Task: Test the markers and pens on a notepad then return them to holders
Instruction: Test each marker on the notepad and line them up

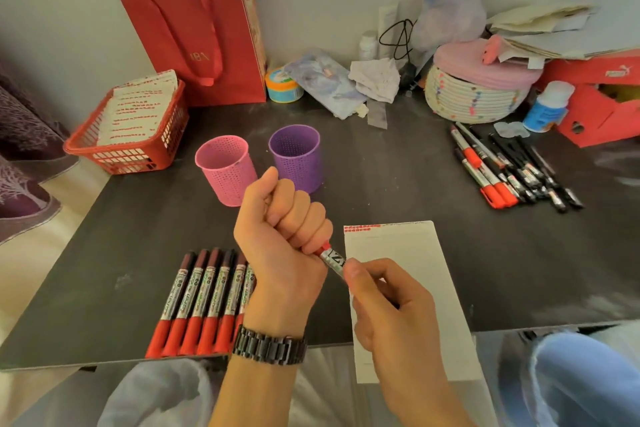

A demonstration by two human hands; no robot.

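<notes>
So right now you've got the red-capped marker with the silver printed barrel (332, 258) stretched between both hands, just above the left edge of the white paper notepad (408, 274), which hangs over the near edge of the dark table (381, 166). Your left hand (280, 222) is clenched in a full fist around the red cap end, and your right hand (388, 302) pinches the barrel between thumb and fingertips. Looks to me like a cap move, though I can't tell if it's coming off or going on. Tip: work straight along the barrel, no bending, and a small twist helps if it's stuck. Brace your wrists close together so the hands don't fly apart and streak ink on you. Then scribble on a blank bit of the pad. The pink perforated plastic holder (225, 170) and the purple perforated one (296, 158) stand side by side toward the middle of the table. Nothing sticks out of either, so there's room for it afterwards.
</notes>
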